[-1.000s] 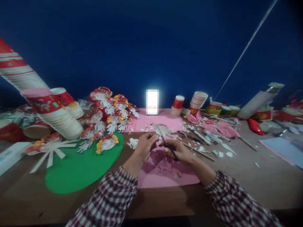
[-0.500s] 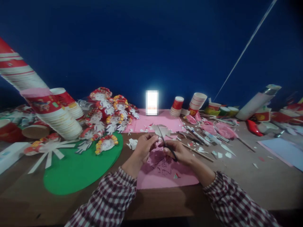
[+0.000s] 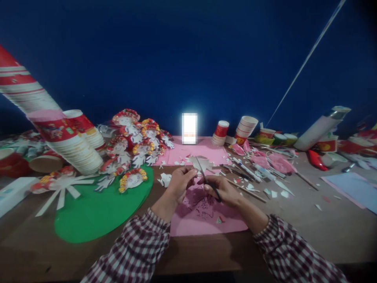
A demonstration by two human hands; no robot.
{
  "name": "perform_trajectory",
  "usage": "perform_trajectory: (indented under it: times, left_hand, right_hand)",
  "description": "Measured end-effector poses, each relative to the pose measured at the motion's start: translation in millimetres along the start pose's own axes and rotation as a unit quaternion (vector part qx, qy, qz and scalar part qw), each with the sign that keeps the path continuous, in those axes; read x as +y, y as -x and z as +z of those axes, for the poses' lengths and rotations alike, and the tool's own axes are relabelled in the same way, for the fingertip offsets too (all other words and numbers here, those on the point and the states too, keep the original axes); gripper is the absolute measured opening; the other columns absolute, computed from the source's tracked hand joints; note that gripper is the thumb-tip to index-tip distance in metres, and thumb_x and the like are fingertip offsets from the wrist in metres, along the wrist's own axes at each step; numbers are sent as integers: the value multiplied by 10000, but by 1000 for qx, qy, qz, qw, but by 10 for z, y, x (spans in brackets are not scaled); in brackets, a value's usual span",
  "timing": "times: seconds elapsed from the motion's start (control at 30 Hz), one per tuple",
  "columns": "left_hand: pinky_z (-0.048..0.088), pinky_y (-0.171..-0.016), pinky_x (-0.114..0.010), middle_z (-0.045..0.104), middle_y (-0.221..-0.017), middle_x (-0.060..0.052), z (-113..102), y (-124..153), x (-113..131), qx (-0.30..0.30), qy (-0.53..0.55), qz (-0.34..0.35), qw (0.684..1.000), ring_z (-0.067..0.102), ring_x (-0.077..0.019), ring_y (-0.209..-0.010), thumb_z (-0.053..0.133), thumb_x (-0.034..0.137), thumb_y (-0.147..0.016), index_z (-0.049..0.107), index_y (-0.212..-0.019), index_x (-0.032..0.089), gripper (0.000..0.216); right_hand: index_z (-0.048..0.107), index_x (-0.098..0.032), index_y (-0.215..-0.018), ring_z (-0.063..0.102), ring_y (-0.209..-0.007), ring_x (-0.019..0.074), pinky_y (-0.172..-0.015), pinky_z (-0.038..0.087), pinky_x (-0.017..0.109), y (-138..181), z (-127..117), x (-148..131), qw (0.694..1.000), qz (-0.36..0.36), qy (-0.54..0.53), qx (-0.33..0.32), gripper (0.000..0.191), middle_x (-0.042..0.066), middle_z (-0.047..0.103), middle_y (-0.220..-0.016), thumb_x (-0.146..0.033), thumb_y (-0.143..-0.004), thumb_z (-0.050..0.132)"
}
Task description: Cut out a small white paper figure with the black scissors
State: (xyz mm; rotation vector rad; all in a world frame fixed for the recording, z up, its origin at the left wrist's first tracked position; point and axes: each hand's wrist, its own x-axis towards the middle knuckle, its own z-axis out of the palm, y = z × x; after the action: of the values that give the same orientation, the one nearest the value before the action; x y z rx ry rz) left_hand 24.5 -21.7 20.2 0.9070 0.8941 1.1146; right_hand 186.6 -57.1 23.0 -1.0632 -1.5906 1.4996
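Observation:
My left hand (image 3: 179, 182) pinches a pale paper cut-out (image 3: 201, 162) held up over a pink sheet (image 3: 203, 220) on the brown table (image 3: 294, 232). My right hand (image 3: 222, 189) grips black-handled scissors (image 3: 207, 179), whose blades point up and away into the cut-out. Both hands are close together above the pink sheet, which carries dark drawn lines. Checked sleeves cover both forearms.
A green paper disc (image 3: 97, 212) lies left of the pink sheet, with paper-cup dolls (image 3: 132, 145) behind it. Tilted stacks of red-and-white paper cups (image 3: 67, 141) fill the left. A lit phone (image 3: 189, 127) stands at the back. Pens, sticks and paper scraps (image 3: 253, 173) litter the right.

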Motion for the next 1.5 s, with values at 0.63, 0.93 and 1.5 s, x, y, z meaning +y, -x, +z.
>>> perform_trajectory:
  times: [0.63, 0.93, 1.5]
  left_hand:
    - [336, -447, -189, 502, -498, 34, -23, 21, 79, 14, -17, -42, 999, 429, -45, -421, 733, 281, -559, 582, -598, 127, 219]
    - [321, -428, -177, 515, -512, 20, -62, -3, 93, 0, -10, -59, 998, 435, -41, -426, 737, 272, -568, 580, -590, 127, 215]
    - [329, -431, -170, 532, -533, 24, -74, -8, 99, 0, -27, -65, 998, 435, -34, -422, 730, 270, -567, 583, -612, 127, 210]
  right_hand:
    - [626, -90, -979, 452, -510, 89, -459, 361, 192, 6, -51, 5, 997, -15, 73, -16, 505, -9, 507, -591, -539, -748, 623]
    - [633, -100, -981, 453, -521, 93, -456, 352, 186, 14, -60, -7, 995, -18, 94, -23, 474, -11, 500, -588, -524, -771, 604]
    - [637, -111, -929, 436, -490, 81, -423, 328, 174, 12, -64, 22, 995, -7, 94, -23, 432, -25, 481, -565, -513, -774, 606]
